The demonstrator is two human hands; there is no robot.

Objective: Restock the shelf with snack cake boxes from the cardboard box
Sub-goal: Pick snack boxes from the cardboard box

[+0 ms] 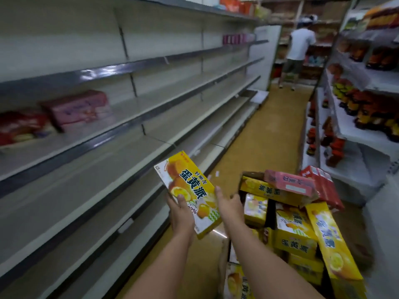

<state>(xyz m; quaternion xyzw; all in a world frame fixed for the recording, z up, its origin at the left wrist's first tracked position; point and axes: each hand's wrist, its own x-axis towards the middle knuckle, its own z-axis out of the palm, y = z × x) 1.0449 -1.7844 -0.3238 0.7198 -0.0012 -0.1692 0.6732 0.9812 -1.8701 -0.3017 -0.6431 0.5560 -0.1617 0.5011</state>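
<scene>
— Snack cake box (187, 194), yellow, tilted, held up over the aisle floor (254, 137) beside the lower shelves (90, 169). Gripped how?
— Left hand (181, 214) curled round its near left edge, thumb pressed on the front face. Right hand (229, 207) at the right edge, fingers loosely straight, contact unclear.
— Room around?
— Bare shelf boards to the left. Cardboard box (248, 180) of yellow boxes close on the right.

Left of the fingers (218, 192) bare shelf boards (121, 160) lie open, while piled yellow snack cake boxes (295, 231) crowd their right.
</scene>
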